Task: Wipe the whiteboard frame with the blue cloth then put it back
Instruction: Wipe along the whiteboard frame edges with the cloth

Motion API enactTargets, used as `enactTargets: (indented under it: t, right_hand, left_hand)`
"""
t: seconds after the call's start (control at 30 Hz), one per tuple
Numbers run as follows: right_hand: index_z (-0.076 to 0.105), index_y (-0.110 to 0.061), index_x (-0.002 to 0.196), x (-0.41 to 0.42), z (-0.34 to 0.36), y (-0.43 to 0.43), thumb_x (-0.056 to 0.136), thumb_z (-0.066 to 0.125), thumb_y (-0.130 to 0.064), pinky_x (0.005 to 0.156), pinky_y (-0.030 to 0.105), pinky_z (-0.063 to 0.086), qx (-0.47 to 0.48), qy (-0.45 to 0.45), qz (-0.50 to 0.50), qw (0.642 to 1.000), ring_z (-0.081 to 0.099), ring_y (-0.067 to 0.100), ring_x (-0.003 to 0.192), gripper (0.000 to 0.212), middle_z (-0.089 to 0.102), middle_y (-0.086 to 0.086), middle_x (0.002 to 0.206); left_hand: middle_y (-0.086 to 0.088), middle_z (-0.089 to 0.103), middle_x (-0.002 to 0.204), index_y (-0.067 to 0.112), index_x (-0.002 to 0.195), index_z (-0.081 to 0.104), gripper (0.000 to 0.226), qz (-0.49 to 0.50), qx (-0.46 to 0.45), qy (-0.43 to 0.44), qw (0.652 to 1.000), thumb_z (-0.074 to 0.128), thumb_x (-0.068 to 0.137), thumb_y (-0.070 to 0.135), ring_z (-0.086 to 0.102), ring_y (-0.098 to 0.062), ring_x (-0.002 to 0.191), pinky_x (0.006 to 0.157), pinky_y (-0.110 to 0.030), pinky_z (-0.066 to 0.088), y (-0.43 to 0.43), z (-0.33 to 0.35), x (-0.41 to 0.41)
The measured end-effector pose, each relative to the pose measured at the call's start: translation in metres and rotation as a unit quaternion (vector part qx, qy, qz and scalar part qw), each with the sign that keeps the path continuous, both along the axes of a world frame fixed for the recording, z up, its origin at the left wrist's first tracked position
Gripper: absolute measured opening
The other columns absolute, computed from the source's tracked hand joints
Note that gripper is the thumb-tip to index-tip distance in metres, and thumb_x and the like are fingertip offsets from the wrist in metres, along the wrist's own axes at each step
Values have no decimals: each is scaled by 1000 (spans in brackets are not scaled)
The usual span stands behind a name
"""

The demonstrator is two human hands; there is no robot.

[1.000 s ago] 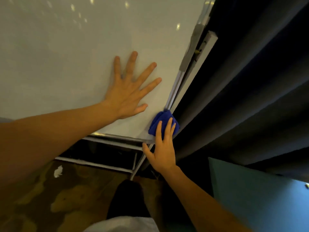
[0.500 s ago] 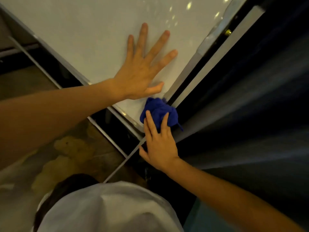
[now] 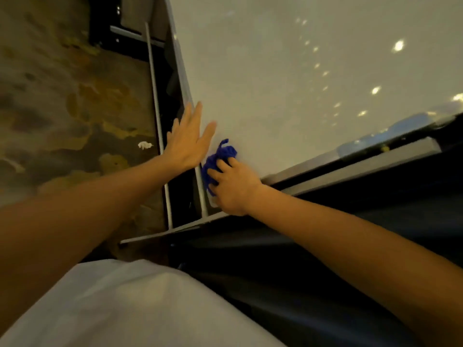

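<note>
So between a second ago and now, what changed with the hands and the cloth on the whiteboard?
The right hand carried the blue cloth from the side frame round the corner onto the whiteboard frame along the bottom edge. The left hand shifted from the board face to that edge. The camera view rotated strongly. Unchanged: the cloth stays gripped in the right hand, the left hand open and flat.

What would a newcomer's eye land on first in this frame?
The bunched bright blue cloth stands out first, pressed by the right hand against the corner of the large white whiteboard, where its grey metal frame turns. Just beside it, the left hand lies flat and open on the board's edge. On the mottled brown floor to the left lies a small crumpled white scrap.
</note>
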State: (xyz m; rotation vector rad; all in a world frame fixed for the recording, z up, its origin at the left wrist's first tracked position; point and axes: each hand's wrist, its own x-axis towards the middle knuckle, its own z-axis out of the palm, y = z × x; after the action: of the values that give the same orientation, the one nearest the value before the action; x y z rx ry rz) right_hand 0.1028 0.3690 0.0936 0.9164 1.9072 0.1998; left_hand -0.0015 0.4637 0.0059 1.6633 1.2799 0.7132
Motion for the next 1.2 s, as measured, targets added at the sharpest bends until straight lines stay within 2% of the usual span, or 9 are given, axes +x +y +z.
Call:
enactTargets:
  t: [0.1,0.17,0.27,0.43,0.63,0.73,0.87,1.07,1.2]
  right_hand:
    - [56,-33,139,-6,7,38,101,39,-43,108,47,28,-33,-9,74,997,32,36,135,42,41,5,152]
    - [58,-41,135,-8,10,63,99,43,-48,110,53,23,-60,-30,76,995,26,41,139,39,36,6,155]
    - [42,-52,143,-9,8,96,98,37,-57,115,66,1,-99,-56,38,993,-5,45,150,46,10,6,167]
    - [14,-49,154,-4,5,122,102,20,-56,119,62,-3,-109,-88,20,990,-14,41,151,53,-5,3,168]
    - [10,-55,152,8,-4,136,101,17,-62,118,61,-6,-250,-91,140,954,-16,40,150,52,-13,-4,167]
    - [15,-52,152,9,-13,178,98,17,-68,119,59,-7,-225,-110,166,954,-12,34,152,57,-5,-5,168]
    - [23,-42,155,-10,-20,237,95,18,-73,120,57,-5,-104,-144,190,966,-13,35,152,68,-4,0,168]
    - [29,-51,150,10,-40,198,94,28,-70,121,40,0,-326,-122,209,914,9,23,153,59,22,3,165]
    - [32,-46,151,4,-31,234,100,31,-63,123,42,-5,-249,-115,126,953,-2,17,153,53,12,-2,167]
  left_hand:
    - [-9,1,169,17,160,6,74,79,-148,-46,985,24,102,59,8,-32,154,125,-48,11,-24,-29,-17]
    - [-10,2,169,16,160,4,72,87,-236,-64,966,25,103,55,12,-30,154,123,-43,14,-51,-41,-15]
    - [-9,5,169,19,160,2,73,64,-308,-131,940,31,102,52,14,-28,154,123,-43,17,-85,-40,0]
    - [-11,17,167,19,159,-5,90,63,-392,-250,883,54,96,45,27,-33,149,119,-49,29,-99,-11,31]
    - [-7,-7,168,17,157,-13,124,80,-441,-191,874,51,75,84,10,-43,150,120,-57,20,-91,13,61]
    - [-7,-10,168,17,156,-16,139,102,-445,-174,873,46,60,97,8,-43,151,119,-59,19,-86,11,74]
    - [-8,-8,168,15,156,-15,144,165,-419,-170,877,35,53,102,9,-42,151,119,-59,17,-79,3,88]
    - [-13,0,168,20,159,-6,147,247,-398,-141,872,19,44,107,8,-43,151,117,-62,14,-76,2,121]
    - [-18,8,166,24,158,-9,146,261,-417,-117,863,20,42,108,10,-47,149,114,-65,15,-68,7,130]
